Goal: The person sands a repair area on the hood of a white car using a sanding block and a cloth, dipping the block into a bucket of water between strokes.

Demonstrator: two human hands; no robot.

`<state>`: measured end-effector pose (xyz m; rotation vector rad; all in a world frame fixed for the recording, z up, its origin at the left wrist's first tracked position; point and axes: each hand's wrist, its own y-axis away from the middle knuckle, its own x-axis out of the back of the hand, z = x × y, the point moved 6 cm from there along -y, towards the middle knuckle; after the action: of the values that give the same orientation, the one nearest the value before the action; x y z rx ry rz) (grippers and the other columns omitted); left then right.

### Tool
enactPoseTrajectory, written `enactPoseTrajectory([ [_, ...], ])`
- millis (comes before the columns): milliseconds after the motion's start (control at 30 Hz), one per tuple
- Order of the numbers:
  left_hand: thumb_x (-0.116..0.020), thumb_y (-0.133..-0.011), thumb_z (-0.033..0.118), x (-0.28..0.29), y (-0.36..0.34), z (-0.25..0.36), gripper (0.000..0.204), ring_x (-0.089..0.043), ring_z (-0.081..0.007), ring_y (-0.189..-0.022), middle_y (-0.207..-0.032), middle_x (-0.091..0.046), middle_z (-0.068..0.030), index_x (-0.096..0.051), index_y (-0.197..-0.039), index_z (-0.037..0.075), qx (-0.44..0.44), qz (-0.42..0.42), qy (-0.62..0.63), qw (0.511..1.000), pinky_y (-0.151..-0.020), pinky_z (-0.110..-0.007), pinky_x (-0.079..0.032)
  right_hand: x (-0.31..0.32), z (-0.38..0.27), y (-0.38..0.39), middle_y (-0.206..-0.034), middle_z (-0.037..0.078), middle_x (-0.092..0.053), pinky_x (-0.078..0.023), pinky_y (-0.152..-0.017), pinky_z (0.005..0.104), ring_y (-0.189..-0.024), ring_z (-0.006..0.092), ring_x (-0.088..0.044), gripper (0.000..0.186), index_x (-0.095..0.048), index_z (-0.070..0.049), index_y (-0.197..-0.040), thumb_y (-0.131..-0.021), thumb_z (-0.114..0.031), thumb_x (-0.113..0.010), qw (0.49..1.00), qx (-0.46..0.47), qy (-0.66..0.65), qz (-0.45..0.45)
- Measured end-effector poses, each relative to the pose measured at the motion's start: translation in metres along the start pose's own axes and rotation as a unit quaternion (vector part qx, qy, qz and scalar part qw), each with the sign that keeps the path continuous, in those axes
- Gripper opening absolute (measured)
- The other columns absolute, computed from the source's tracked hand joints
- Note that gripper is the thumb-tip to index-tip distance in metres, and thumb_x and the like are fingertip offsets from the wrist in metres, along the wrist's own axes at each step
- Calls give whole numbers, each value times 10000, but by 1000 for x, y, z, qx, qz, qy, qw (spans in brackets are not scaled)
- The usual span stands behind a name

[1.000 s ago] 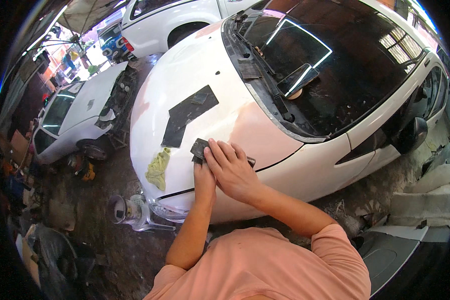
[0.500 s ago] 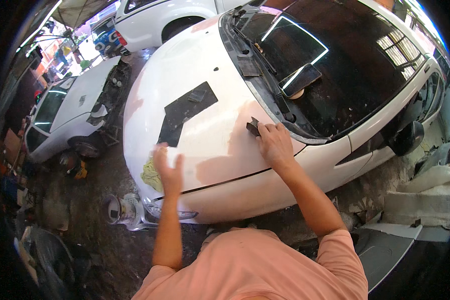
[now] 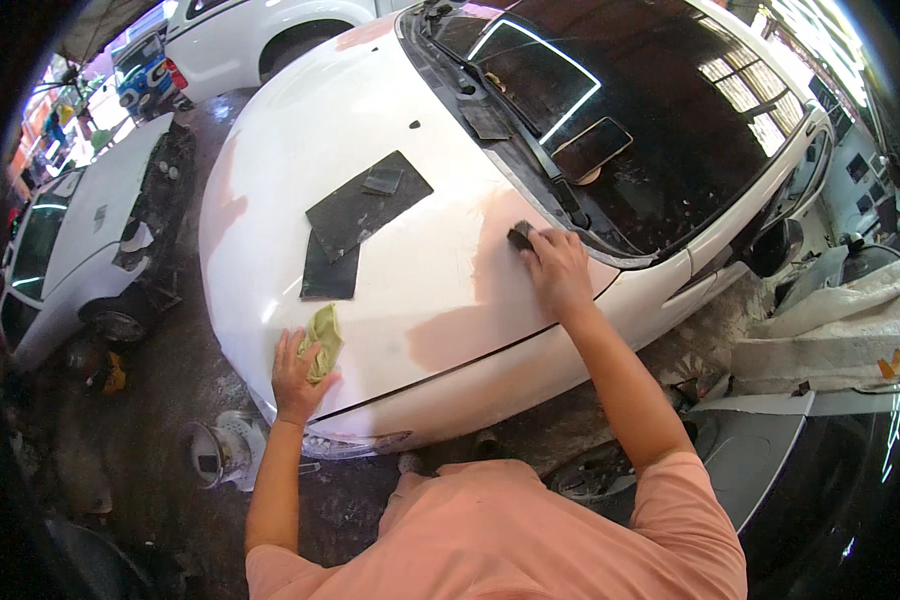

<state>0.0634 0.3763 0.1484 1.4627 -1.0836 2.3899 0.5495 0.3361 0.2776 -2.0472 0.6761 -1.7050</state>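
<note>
Right hand (image 3: 560, 272) presses sanding block (image 3: 520, 236) on white hood (image 3: 390, 120)

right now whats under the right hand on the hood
A small dark sanding block shows under the right hand, pressed on the pinkish patch of the white hood. The hand covers most of the block and the surface beneath it.

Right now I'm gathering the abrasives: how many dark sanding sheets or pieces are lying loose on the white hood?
3: a large sheet mid-hood, a narrower sheet partly under its lower-left end, and a small piece on top of it. The right hand presses a separate sanding block; more may be hidden.
</note>
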Motion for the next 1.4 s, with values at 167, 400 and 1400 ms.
enactPoseTrajectory([
  [167, -828, -796, 82, -21, -55, 32, 334, -674, -406, -1198, -1251, -716, -174, -693, -1099, 42, 37, 74, 109, 991, -1027, -465, -559, -14, 26, -54, -1231, 108, -654, -496, -927, 548, -1157, 376, -593, 409, -684, -182, -1333, -930, -196, -750, 994, -87, 68, -10],
  [400, -721, -874, 95, -14, -231, 174, 330, -762, -326, -965, -1075, -779, -186, -749, -1201, 64, -31, -65, 383, 921, -880, -393, -591, 0, -38, 18, -1248, 103, -647, -501, -961, 540, -1169, 375, -595, 368, -706, -199, -1332, -965, -191, -680, 999, -21, 13, -48],
  [1400, -859, -812, 269, -42, -187, 161, 486, -620, -365, -1170, -1212, -663, -124, -660, -1229, 116, -70, 52, 168, 982, -1036, -507, -486, -17, 37, -72, -1149, 153, -679, -519, -918, 512, -1019, 395, -623, 407, -717, -154, -1345, -942, -195, -752, 996, 78, 0, -49],
])
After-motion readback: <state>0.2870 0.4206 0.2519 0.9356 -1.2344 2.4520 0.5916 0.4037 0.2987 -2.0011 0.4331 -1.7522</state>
